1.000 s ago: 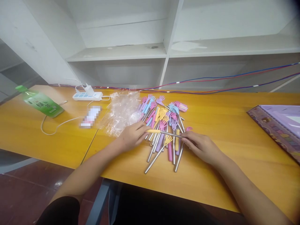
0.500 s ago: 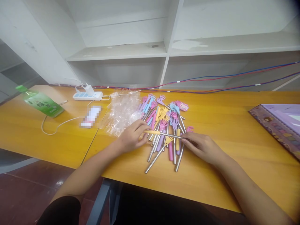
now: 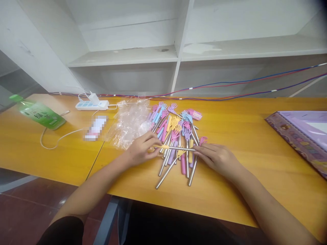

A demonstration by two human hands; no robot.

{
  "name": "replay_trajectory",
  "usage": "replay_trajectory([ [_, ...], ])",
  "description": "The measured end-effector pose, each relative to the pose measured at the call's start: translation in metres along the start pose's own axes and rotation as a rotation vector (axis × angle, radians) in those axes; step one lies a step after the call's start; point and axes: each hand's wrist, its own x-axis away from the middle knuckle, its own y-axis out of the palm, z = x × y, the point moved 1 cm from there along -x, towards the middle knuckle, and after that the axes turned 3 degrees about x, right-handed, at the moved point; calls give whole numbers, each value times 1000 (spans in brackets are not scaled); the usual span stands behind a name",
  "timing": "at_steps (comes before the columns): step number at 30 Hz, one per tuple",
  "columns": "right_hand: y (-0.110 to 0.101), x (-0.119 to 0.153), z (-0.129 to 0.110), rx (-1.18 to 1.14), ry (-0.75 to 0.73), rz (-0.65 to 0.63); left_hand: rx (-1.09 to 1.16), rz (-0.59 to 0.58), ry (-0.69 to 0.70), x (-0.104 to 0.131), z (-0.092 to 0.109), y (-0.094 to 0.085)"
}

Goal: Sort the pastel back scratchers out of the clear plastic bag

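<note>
A back scratcher point(image 3: 182, 148) with a yellow handle and a thin metal rod lies level between my hands, above a pile of others. My left hand point(image 3: 143, 148) is closed on its yellow handle end. The fingers of my right hand point(image 3: 214, 154) pinch the far end of the metal rod, covering its tip. Beneath and behind is a heap of back scratchers point(image 3: 187, 133) with pink, purple, blue and yellow hand-shaped heads, metal rods and coloured handles. One yellow-headed scratcher point(image 3: 166, 173) points toward the table's front edge.
Crumpled clear plastic bags point(image 3: 130, 122) lie left of the heap. Farther left are a blurred-out flat item point(image 3: 95, 128), a white power strip point(image 3: 92, 105), a cable and a green bottle point(image 3: 42, 114) on its side. A purple patterned box point(image 3: 301, 136) sits at right. Shelves stand behind.
The whole view has shifted slightly. Both hands keep their hold on the back scratcher, and slightly less of its yellow handle shows beyond my left fingers.
</note>
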Motion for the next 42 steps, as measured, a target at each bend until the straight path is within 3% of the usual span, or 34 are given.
replay_trajectory([
  [15, 1, 4, -2, 78, 14, 46, 190, -4, -279, 3, 0, 5],
  [23, -6, -2, -11, 114, -17, 11, 153, -7, -210, 4, -1, 6],
  [42, 6, -1, -22, 71, -71, 9, 132, -13, -186, 6, 11, 17],
])
